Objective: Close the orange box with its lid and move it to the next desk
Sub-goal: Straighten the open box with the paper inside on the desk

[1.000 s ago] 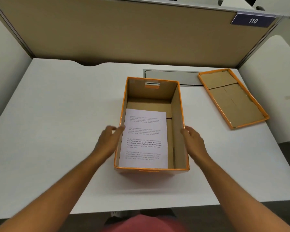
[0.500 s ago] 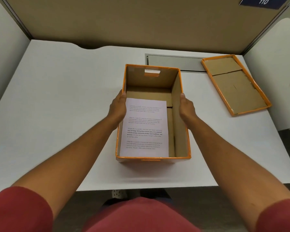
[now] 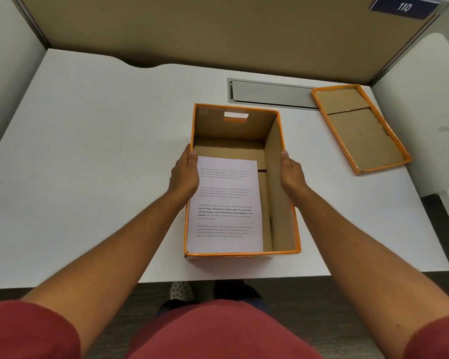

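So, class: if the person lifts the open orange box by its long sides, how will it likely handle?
Probably light: the orange box holds only a printed sheet. Its lidless cardboard walls may flex under the left hand and right hand. The loose sheet could slide.

Orange box (image 3: 288, 203), orange lid (image 3: 389, 133), white desk (image 3: 88, 151), red sleeves (image 3: 29, 330).

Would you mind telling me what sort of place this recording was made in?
Most likely an office cubicle. A white desk is enclosed by tan partition panels, a numbered plate reading 110 is fixed to the partition, and a grey cable hatch is set into the desktop.
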`<state>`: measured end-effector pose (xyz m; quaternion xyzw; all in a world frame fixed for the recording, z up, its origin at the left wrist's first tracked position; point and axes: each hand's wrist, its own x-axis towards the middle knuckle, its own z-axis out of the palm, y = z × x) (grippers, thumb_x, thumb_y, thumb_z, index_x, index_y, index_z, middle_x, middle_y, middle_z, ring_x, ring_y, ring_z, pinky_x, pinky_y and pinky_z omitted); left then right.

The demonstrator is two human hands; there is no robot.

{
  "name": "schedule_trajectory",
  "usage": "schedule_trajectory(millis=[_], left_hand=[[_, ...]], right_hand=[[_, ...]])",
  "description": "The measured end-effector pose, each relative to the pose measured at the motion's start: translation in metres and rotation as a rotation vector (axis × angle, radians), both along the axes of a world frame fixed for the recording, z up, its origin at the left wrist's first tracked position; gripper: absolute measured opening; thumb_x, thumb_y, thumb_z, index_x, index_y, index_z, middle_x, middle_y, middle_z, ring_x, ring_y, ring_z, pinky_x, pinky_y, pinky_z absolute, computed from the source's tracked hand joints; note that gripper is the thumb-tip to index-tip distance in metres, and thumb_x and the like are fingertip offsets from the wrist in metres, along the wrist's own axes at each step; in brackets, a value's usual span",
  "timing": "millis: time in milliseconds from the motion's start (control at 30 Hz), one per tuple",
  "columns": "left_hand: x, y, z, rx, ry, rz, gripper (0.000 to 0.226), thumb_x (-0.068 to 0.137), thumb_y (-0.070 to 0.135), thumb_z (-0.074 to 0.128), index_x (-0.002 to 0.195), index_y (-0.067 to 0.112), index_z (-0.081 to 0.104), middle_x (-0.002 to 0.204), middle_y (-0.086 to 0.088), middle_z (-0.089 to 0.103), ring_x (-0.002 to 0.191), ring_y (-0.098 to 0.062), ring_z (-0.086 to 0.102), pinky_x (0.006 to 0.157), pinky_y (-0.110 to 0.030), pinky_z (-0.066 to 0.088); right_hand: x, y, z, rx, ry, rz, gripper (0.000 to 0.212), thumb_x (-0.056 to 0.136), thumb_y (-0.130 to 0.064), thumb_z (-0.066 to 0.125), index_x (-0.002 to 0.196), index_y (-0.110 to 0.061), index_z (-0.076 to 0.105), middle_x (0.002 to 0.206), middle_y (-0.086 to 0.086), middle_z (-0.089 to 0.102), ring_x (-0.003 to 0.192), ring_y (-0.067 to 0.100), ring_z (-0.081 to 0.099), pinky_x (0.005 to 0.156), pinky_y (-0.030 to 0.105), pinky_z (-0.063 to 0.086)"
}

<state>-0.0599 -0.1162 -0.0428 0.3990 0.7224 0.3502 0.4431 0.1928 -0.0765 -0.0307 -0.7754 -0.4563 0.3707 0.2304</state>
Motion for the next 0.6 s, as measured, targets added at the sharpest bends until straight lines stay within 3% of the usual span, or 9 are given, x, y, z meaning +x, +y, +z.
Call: schedule_trajectory(millis=[67,167,233,300,367,400,467,533,600], left_hand=[[0.0,-0.002,0.004,-0.004,0.009,-0.006,0.059,0.109,0.055,0.025,0.162,0.03,0.034,0.16,-0.006,0.05,0.141,-0.033,0.054,0.114,-0.047,0.045],[0.0,-0.005,0.009,-0.008,0.039,-0.03,0.06,0.109,0.055,0.024,0.162,0.027,0.033,0.158,-0.008,0.053,0.139,-0.035,0.056,0.115,-0.057,0.045],[0.001,-0.007,0.013,-0.001,0.148,-0.064,0.061,0.11,0.054,0.025,0.164,0.026,0.029,0.161,-0.01,0.049,0.141,-0.038,0.054,0.116,-0.06,0.044],[0.003,-0.011,0.02,0.022,0.422,-0.139,0.065,0.109,0.053,0.03,0.167,0.025,0.018,0.171,-0.011,0.033,0.148,-0.042,0.044,0.117,-0.062,0.041],[0.007,-0.015,0.026,0.085,0.804,-0.256,0.071,0.107,0.053,0.037,0.168,0.025,0.011,0.175,-0.013,0.017,0.155,-0.043,0.031,0.118,-0.067,0.031],[0.012,-0.016,0.03,0.124,0.951,-0.319,0.073,0.105,0.052,0.04,0.167,0.024,0.013,0.176,-0.014,0.016,0.158,-0.043,0.025,0.12,-0.07,0.023],[0.028,-0.014,0.04,0.192,1.089,-0.414,0.07,0.102,0.048,0.044,0.165,0.023,0.025,0.173,-0.014,0.025,0.159,-0.04,0.023,0.122,-0.074,0.013],[0.057,-0.007,0.05,0.252,1.104,-0.469,0.062,0.101,0.042,0.047,0.159,0.021,0.04,0.166,-0.014,0.039,0.156,-0.038,0.03,0.123,-0.074,0.014],[0.096,0.005,0.059,0.326,1.065,-0.523,0.056,0.101,0.035,0.048,0.155,0.02,0.048,0.162,-0.013,0.045,0.155,-0.035,0.031,0.124,-0.07,0.014]], right_hand=[[-0.002,-0.001,0.003,0.001,-0.005,-0.005,0.054,0.11,-0.054,0.025,0.075,-0.021,0.049,0.074,0.001,0.055,0.066,0.011,0.052,0.064,0.021,0.039],[-0.002,-0.001,0.005,0.002,-0.004,-0.014,0.055,0.11,-0.054,0.025,0.075,-0.02,0.049,0.079,0.005,0.057,0.066,0.011,0.051,0.064,0.021,0.039],[-0.004,-0.002,0.009,-0.018,0.028,-0.023,0.056,0.11,-0.055,0.024,0.084,-0.018,0.057,0.094,0.011,0.064,0.073,0.012,0.056,0.07,0.023,0.043],[-0.004,-0.002,0.011,-0.059,0.094,-0.045,0.058,0.109,-0.057,0.025,0.125,-0.017,0.063,0.134,0.016,0.064,0.108,0.024,0.064,0.094,0.033,0.05],[-0.001,0.0,0.016,-0.138,0.237,-0.081,0.064,0.108,-0.06,0.027,0.158,-0.023,0.041,0.166,0.01,0.041,0.148,0.034,0.044,0.12,0.047,0.036],[0.003,0.001,0.018,-0.169,0.331,-0.088,0.062,0.107,-0.06,0.03,0.159,-0.026,0.04,0.167,0.007,0.039,0.152,0.035,0.039,0.122,0.05,0.032],[0.017,0.004,0.02,-0.226,0.503,-0.086,0.051,0.105,-0.058,0.039,0.143,-0.03,0.057,0.152,0.007,0.057,0.141,0.036,0.051,0.118,0.053,0.042],[0.035,0.007,0.018,-0.255,0.573,-0.107,0.053,0.102,-0.056,0.041,0.144,-0.028,0.056,0.149,0.008,0.058,0.136,0.038,0.052,0.114,0.057,0.044],[0.062,0.015,0.011,-0.208,0.523,-0.092,0.056,0.105,-0.052,0.04,0.154,-0.027,0.048,0.158,0.006,0.05,0.146,0.035,0.044,0.119,0.056,0.037]])
